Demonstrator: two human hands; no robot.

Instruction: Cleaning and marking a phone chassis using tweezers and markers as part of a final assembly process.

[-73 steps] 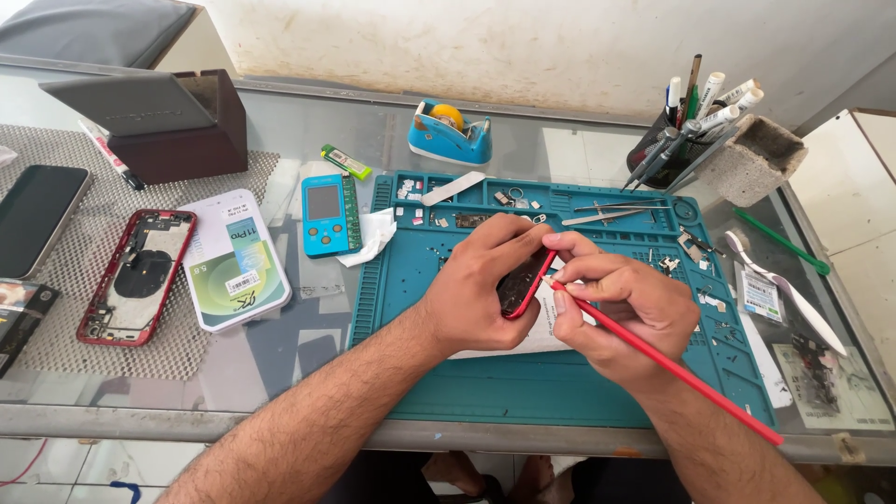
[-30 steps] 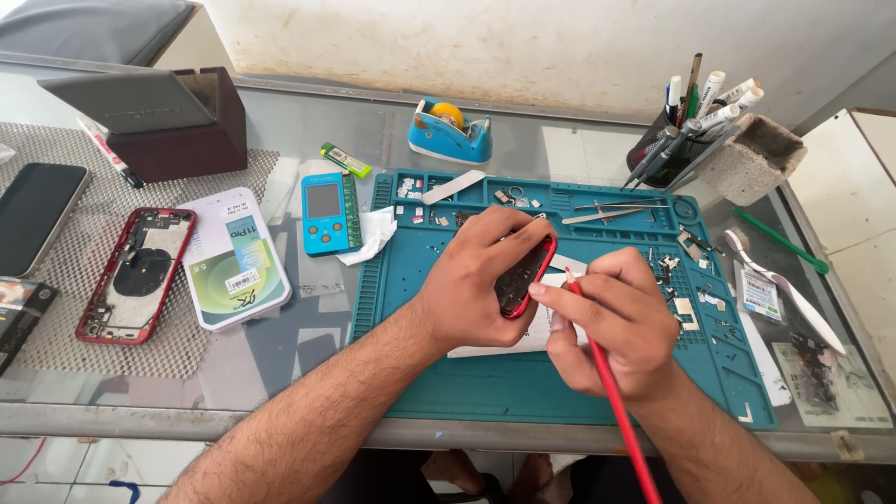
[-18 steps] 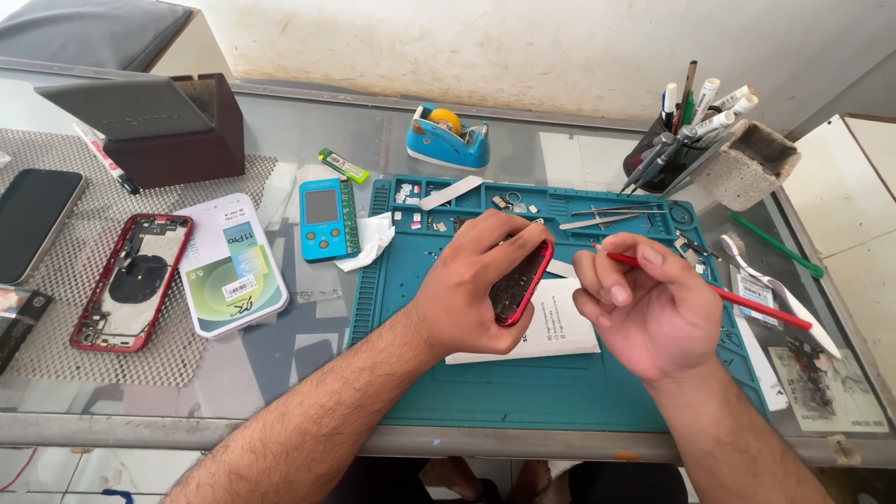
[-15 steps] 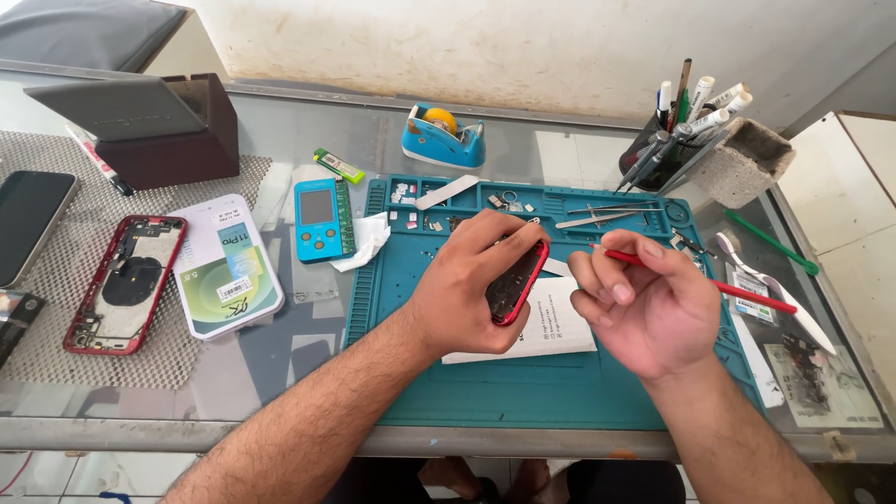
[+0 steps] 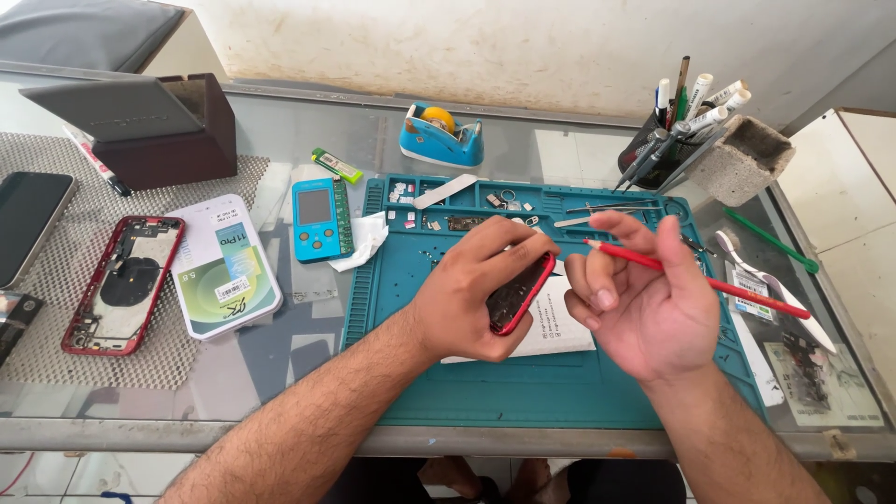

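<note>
My left hand [image 5: 471, 299] grips a small red-edged phone part [image 5: 519, 296], dark on its face, tilted up on its edge over the teal work mat [image 5: 448, 392]. My right hand [image 5: 639, 303] hovers just right of it, palm up, with a thin red tool [image 5: 700, 278] pinched between thumb and fingers; its shaft points away to the right. A white paper sheet [image 5: 560, 329] lies on the mat beneath both hands.
A red phone frame [image 5: 121, 285], a white package [image 5: 227, 268], a blue handheld tester [image 5: 320, 218] and a dark phone [image 5: 28, 224] lie left of the mat. Behind are a blue tape dispenser [image 5: 441, 138], a tool holder [image 5: 681, 131] and a dark box [image 5: 159, 126]. Small parts fill the mat's trays [image 5: 448, 198].
My right hand has lifted away from the phone part and turned palm up. The red tool swung from pointing down toward me to pointing right. My left hand kept its grip.
</note>
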